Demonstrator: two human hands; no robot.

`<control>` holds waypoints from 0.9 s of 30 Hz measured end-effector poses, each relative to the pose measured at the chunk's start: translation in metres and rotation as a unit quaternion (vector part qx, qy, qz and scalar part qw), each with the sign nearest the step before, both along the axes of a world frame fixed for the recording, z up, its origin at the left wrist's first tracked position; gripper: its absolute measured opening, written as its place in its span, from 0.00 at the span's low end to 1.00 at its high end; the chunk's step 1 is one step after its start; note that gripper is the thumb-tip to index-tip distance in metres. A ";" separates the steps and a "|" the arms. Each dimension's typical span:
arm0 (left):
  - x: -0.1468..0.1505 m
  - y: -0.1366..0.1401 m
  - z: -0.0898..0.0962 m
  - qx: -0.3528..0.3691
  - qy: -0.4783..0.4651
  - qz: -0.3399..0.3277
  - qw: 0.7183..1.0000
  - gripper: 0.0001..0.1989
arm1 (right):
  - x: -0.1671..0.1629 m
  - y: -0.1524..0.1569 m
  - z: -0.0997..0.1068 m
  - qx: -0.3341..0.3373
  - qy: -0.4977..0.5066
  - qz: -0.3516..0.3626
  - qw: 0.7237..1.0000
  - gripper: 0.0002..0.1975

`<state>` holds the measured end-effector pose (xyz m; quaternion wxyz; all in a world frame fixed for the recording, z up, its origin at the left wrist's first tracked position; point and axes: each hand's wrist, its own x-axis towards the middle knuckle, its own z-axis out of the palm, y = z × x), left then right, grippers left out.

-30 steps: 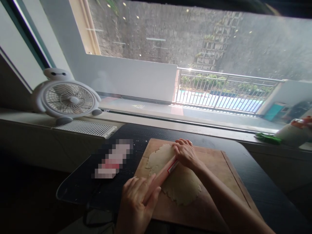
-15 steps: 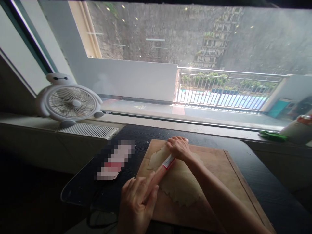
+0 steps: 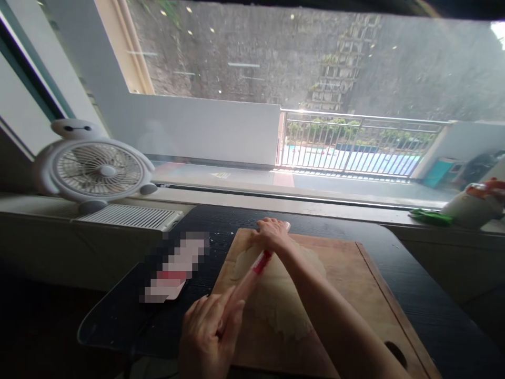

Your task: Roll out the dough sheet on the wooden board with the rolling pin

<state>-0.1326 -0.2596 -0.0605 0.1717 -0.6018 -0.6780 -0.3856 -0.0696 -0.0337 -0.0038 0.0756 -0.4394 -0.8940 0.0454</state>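
Observation:
A wooden rolling pin [image 3: 245, 286] with a red label lies slantwise over a flat sheet of dough [image 3: 282, 300] with ragged edges. The dough rests on a wooden cutting board [image 3: 347, 273]. My left hand [image 3: 209, 326] is closed around the pin's near end, thumb on its right side. At the far end, my right hand [image 3: 272, 234] bends over the pin and presses on it; the fingers hide part of it. My right forearm crosses above the dough and covers some of it.
The board sits on a black table [image 3: 118, 310]. To its left lies a blurred-out flat object [image 3: 175, 268]. Beyond the table, a white fan [image 3: 100, 168] stands on the window ledge at left. A green item [image 3: 430, 217] and a pale container [image 3: 473, 205] are at right.
The rolling pin has turned and shifted left across the dough; its label now shows red instead of white. Both hands moved with it. The whole view has shifted slightly.

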 end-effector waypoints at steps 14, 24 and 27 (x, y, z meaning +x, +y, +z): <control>0.010 0.000 0.002 0.008 0.031 -0.021 0.999 0.19 | 0.095 -0.032 -0.023 0.110 0.096 -0.003 0.989 0.20; 0.002 -0.003 -0.001 -0.013 0.000 -0.004 1.000 0.15 | 0.005 0.001 -0.003 0.013 0.004 0.026 1.000 0.18; 0.002 -0.003 -0.001 -0.012 0.010 -0.001 1.000 0.15 | -0.007 0.000 0.001 -0.006 -0.011 0.001 1.000 0.20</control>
